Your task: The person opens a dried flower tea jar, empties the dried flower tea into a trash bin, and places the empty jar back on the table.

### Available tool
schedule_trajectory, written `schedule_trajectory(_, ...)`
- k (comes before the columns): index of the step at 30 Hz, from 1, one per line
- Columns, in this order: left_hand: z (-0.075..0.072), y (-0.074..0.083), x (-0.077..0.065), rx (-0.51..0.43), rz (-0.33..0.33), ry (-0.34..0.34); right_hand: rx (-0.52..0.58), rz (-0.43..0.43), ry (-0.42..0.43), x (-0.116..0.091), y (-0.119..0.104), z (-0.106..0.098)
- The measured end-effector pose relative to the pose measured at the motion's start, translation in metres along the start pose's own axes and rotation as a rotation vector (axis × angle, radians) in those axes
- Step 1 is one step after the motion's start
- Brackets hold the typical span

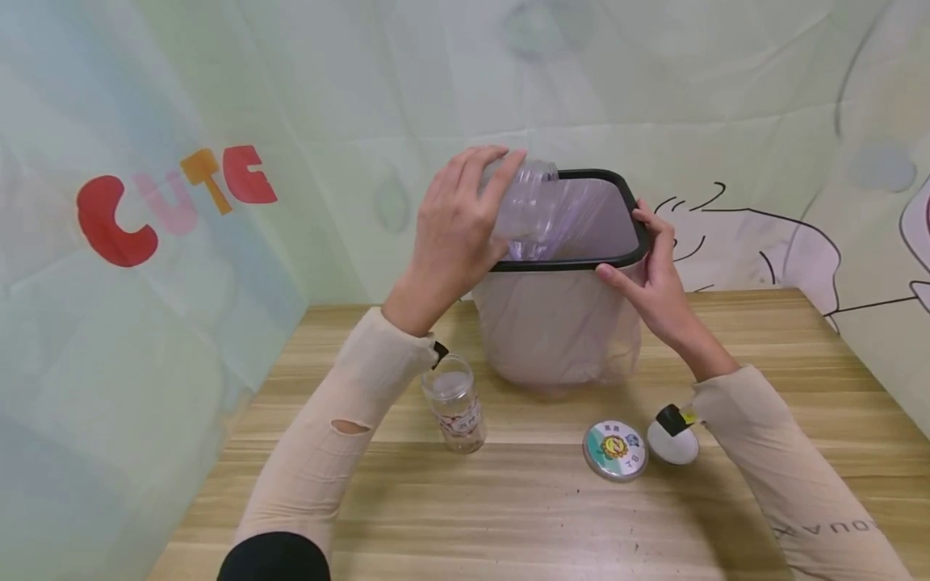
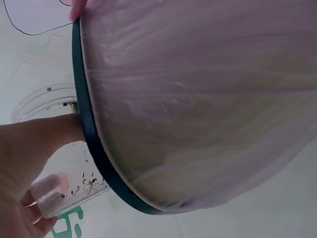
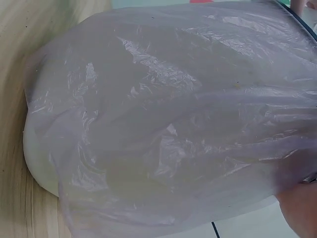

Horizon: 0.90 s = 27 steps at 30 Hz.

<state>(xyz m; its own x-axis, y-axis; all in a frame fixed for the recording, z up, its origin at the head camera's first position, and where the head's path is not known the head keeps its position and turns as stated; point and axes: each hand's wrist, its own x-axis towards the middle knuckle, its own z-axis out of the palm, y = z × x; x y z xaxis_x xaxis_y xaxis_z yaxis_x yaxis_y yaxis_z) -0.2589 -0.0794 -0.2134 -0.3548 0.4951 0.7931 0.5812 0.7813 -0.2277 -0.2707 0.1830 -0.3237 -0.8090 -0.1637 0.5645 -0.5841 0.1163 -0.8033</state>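
Observation:
A clear plastic jar (image 1: 529,202) lies tipped on its side over the mouth of a trash bin (image 1: 559,323), its own mouth towards the right. My left hand (image 1: 458,214) grips it around the body. Dark crumbs (image 2: 90,184) cling inside the jar in the left wrist view. The bin has a black rim (image 1: 559,265) and a thin translucent liner bag (image 3: 163,119) folded down over its outside. My right hand (image 1: 657,286) holds the bin's right rim, thumb at the front side and fingers around the corner.
A second clear jar (image 1: 458,411) with a printed label stands on the wooden table (image 1: 523,516) in front of the bin. To the right lie a printed round lid (image 1: 615,450) and a white round lid (image 1: 676,448). A patterned cloth backdrop (image 1: 378,97) hangs behind.

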Motion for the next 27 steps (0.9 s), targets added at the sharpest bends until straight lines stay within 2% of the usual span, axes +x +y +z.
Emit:
schedule_trajectory(4,-0.004,0.005,-0.001,-0.015,-0.033,-0.007,0.033,0.028,-0.018,-0.001,0.001,-0.001)
schedule_trajectory(15,-0.01,0.016,-0.011,-0.063,-0.088,0.048,0.101,0.08,-0.017,-0.009,0.003,-0.008)
schedule_trajectory(22,-0.012,0.022,-0.019,-0.134,-0.104,0.092,0.157,0.068,-0.01,-0.016,0.001,-0.012)
schedule_trajectory(27,-0.015,0.028,-0.026,-0.182,-0.105,0.135,0.118,0.068,-0.013,-0.02,-0.001,-0.015)
